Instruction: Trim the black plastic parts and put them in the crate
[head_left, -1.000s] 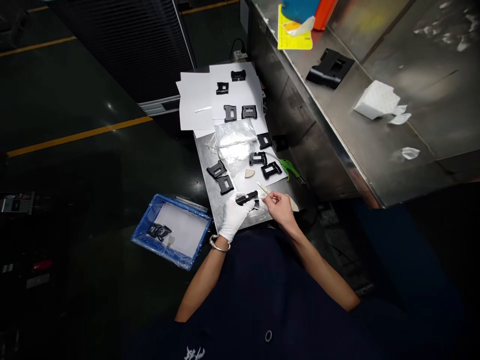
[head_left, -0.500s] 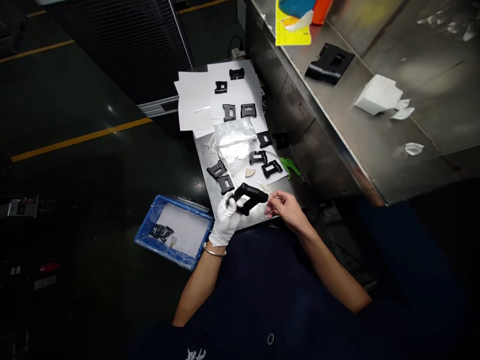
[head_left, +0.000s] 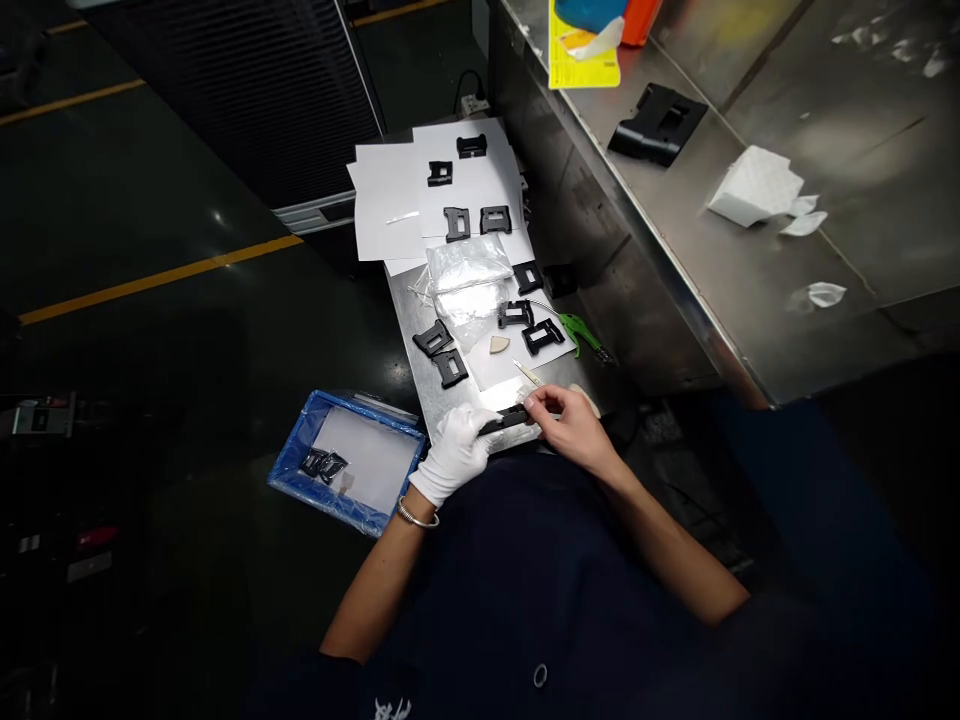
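Observation:
My left hand [head_left: 454, 452], in a white glove, is closed on one end of a black plastic part [head_left: 504, 420], which is seen edge-on over the near end of the metal table [head_left: 420, 375]. Bare and pinched, my right hand [head_left: 568, 425] is at the part's right end; whatever may be between its fingertips is too small to make out. A thin pale tool [head_left: 526, 372] lies just beyond the right fingers. Two black frames [head_left: 450, 368] lie beyond my left hand, and a tan wedge-shaped piece [head_left: 499, 345] rests on white paper.
Several more black frames [head_left: 495, 220] lie on white sheets [head_left: 382, 190], around clear plastic bags [head_left: 469, 265]. A green-handled tool [head_left: 577, 330] is at the table's right. A blue bin [head_left: 289, 468] stands at left. The steel bench [head_left: 720, 290] rises at right, holding another black part [head_left: 658, 124].
The black part has been turned from showing its broad open face to edge-on and sits slightly lower. My left hand has rotated, its back now facing up.

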